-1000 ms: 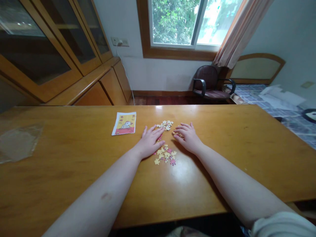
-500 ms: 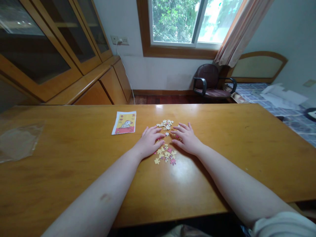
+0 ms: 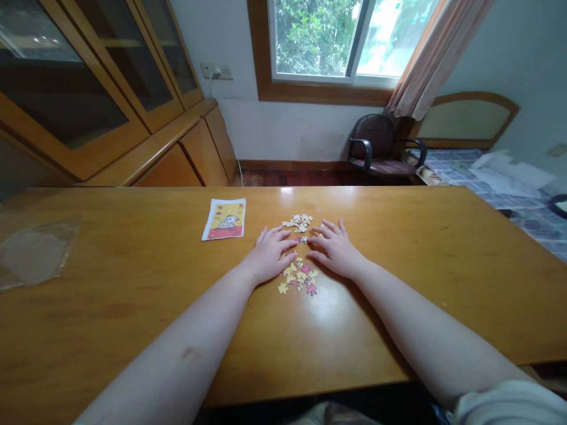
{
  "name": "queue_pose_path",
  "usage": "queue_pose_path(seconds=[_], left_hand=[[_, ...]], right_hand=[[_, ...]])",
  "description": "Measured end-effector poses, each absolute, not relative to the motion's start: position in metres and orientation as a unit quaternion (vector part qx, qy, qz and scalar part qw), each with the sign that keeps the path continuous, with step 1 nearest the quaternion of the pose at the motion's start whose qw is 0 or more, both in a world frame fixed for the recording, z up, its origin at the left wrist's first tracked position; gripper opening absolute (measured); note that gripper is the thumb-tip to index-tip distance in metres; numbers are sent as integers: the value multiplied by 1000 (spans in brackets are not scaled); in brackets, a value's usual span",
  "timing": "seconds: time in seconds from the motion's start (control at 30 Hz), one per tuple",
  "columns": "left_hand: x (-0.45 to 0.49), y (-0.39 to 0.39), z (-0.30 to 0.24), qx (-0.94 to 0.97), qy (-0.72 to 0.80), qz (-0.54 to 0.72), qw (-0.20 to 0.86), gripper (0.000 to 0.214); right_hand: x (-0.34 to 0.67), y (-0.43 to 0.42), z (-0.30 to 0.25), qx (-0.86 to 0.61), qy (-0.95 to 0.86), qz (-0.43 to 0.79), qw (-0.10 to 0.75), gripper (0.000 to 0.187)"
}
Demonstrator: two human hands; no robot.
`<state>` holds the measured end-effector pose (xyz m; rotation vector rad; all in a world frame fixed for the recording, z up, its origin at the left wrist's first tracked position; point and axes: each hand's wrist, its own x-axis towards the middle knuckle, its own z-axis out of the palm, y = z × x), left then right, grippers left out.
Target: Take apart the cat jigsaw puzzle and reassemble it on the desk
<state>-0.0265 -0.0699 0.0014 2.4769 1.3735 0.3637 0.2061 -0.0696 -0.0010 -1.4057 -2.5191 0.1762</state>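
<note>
Where both hands (image 3: 268, 257) rest, jigsaw pieces (image 3: 297, 274) between.

A left hand (image 3: 269, 255) and a right hand (image 3: 336, 249) are laid palm down on a glossy honey-brown wooden table (image 3: 133, 313), with the fingers spread and a narrow gap left between them. A cluster of small cream jigsaw pieces (image 3: 296, 222) is seen just beyond the fingertips, and a few tiny pieces (image 3: 302, 239) lie in the gap. A looser cluster of yellow and pink jigsaw pieces (image 3: 297, 276) is spread just below the hands. To the left, a yellow and red picture card (image 3: 224, 219) showing a white cartoon animal is placed flat, and a crumpled clear plastic bag (image 3: 35, 254) lies near the table's left end. Behind the table, a glass-fronted wooden cabinet (image 3: 88, 88) and a dark padded armchair (image 3: 376, 144) are seen.
</note>
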Motion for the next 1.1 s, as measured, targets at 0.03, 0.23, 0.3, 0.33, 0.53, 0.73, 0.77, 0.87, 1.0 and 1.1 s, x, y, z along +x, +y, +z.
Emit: queue_pose_path(seconds=[0.03,0.23,0.3,0.33,0.53,0.73,0.77,0.87,1.0,1.1], left_hand=[[-26,-70,1,859,476,121,144,41],[-26,-71,1,864,465,112,154,43],[-26,-70,1,862,465,120,161,42],[-27,-70,1,862,462,124,169,43],[-26,-69,0,868,425,145,214,47],[-22,-68,1,868,421,175,199,44],[-22,-68,2,868,420,175,198,44],[-23,-69,4,870,417,176,194,43],[-25,-69,3,865,425,184,192,42],[-26,-69,3,851,451,193,190,40]], right_hand=[[206,-70,-1,-486,-863,56,124,41],[205,-72,0,-469,-876,67,90,54],[206,-70,0,-479,-870,66,96,49],[207,-69,-1,-488,-864,65,103,47],[203,-68,2,-494,-860,62,115,51],[197,-67,5,-456,-883,86,74,61],[197,-66,4,-456,-882,89,77,61],[199,-67,4,-455,-879,95,103,57],[204,-68,6,-448,-869,112,179,41],[207,-68,6,-411,-873,159,208,29]])
